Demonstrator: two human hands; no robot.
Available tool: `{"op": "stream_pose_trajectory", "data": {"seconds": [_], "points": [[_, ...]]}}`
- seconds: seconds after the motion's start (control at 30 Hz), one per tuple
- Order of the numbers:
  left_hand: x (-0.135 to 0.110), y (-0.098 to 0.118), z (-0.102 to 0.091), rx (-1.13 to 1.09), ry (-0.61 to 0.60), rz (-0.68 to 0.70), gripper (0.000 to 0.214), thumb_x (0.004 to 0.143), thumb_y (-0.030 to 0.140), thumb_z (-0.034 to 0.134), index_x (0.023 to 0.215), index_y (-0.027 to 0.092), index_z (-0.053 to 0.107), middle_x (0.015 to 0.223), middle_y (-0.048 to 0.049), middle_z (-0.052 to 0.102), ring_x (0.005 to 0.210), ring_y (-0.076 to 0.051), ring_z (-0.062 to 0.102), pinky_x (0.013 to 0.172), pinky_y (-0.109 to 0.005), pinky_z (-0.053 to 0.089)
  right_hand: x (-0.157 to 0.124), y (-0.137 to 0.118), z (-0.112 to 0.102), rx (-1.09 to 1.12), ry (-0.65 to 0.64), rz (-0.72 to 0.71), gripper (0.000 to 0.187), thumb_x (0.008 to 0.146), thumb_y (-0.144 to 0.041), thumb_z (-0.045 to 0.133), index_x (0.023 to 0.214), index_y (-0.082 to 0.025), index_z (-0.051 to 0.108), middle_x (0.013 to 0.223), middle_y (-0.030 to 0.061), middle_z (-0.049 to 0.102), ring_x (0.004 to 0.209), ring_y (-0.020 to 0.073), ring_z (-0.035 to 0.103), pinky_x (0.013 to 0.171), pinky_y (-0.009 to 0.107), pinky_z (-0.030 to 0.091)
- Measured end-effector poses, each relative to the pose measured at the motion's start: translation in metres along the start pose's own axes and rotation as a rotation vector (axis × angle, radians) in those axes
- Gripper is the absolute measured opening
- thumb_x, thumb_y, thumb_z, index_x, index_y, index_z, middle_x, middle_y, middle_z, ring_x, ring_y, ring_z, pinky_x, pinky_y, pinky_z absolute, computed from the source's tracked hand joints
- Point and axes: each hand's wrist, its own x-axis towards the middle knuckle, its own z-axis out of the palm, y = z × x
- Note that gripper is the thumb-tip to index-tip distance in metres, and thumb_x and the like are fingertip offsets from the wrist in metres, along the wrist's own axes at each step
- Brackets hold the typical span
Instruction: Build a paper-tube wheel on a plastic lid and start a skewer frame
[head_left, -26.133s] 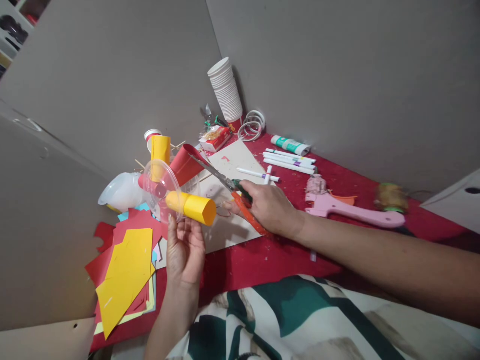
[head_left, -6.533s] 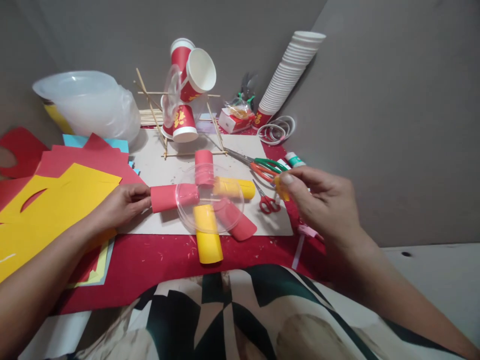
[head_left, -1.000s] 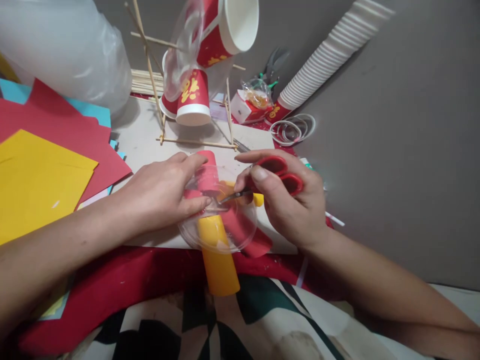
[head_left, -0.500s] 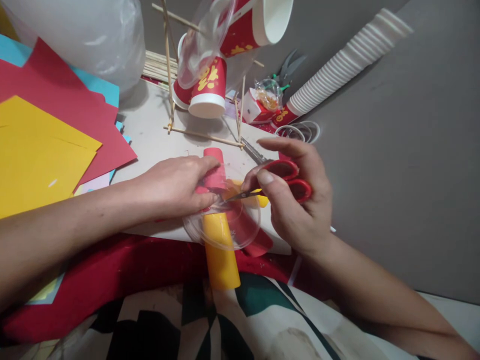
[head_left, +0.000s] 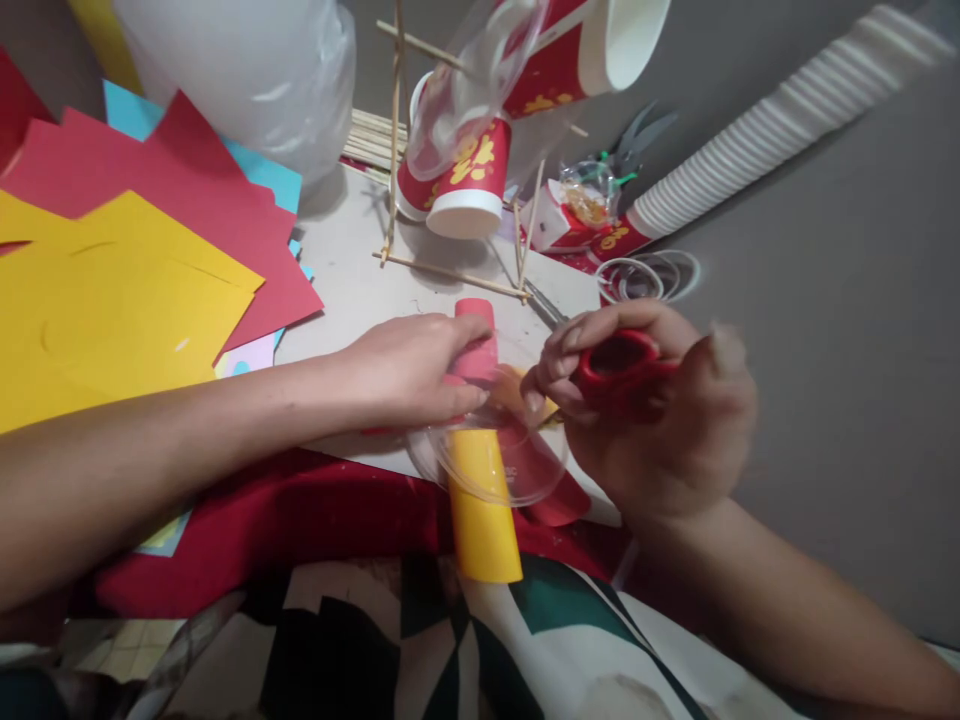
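My left hand is closed over a clear round plastic lid, its thumb and fingertips near the middle. Rolled paper tubes spread out around the lid: a yellow tube toward me, a pink-red tube at the far side and a red tube at lower right. Another yellow-orange piece shows partly behind my right hand. That hand, slightly blurred, grips red-handled scissors to the right of the lid; the blades are mostly hidden by the fingers.
A wooden stick frame with red paper cups stands at the back. Yellow paper and red paper lie left. A white plastic bag, stacked paper cups and coiled white cord are farther off.
My right hand has drawn the scissors back to the right, away from the lid's middle, and turned them. My left hand keeps its hold. The whole view has shifted.
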Motion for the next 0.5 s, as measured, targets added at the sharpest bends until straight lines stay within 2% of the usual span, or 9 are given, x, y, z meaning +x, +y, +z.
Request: {"op": "stream_pose_trajectory", "data": {"seconds": [0.07, 0.17, 0.33, 0.5], "points": [[0.0004, -0.0001, -0.0001, 0.028, -0.001, -0.004, 0.043, 0.082, 0.039, 0.057, 0.12, 0.02, 0.057, 0.112, -0.0101, 0.069, 0.1, -0.026, 0.064, 0.081, -0.033, 0.047, 0.0016, -0.0003, 0.0008, 0.035, -0.018, -0.022, 0.035, 0.086, -0.056, 0.062, 0.078, -0.022, 0.068, 0.065, -0.0001, 0.054, 0.047, 0.0107, 0.04, 0.045, 0.028, 0.041], [0.0005, 0.001, -0.002, 0.084, -0.016, 0.002, 0.04, 0.083, 0.04, 0.055, 0.116, 0.019, 0.058, 0.109, -0.0093, 0.068, 0.096, -0.026, 0.064, 0.075, -0.032, 0.046, 0.0045, 0.0005, 0.0015, 0.037, 0.054, -0.089, 0.027, 0.092, -0.044, 0.052, 0.081, -0.022, 0.064, 0.066, -0.0001, 0.053, 0.048, 0.0112, 0.04, 0.047, 0.028, 0.04], [-0.0028, 0.0031, -0.0015, 0.174, -0.033, 0.006, 0.057, 0.081, 0.06, 0.054, 0.125, 0.023, 0.055, 0.114, -0.0094, 0.065, 0.095, -0.027, 0.062, 0.074, -0.034, 0.045, 0.0068, 0.0041, 0.0035, -0.049, 0.204, -0.097, 0.02, 0.093, -0.042, 0.047, 0.082, -0.026, 0.052, 0.072, 0.0, 0.052, 0.047, 0.011, 0.038, 0.041, 0.025, 0.036], [-0.0039, 0.0013, 0.0044, 0.218, -0.037, 0.015, 0.064, 0.079, 0.065, 0.054, 0.131, 0.028, 0.05, 0.115, -0.0085, 0.063, 0.094, -0.027, 0.062, 0.072, -0.035, 0.046, 0.0038, 0.008, 0.0065, -0.052, 0.202, -0.121, 0.022, 0.096, -0.042, 0.045, 0.082, -0.026, 0.048, 0.072, -0.0005, 0.05, 0.046, 0.0105, 0.037, 0.039, 0.024, 0.036]]}}
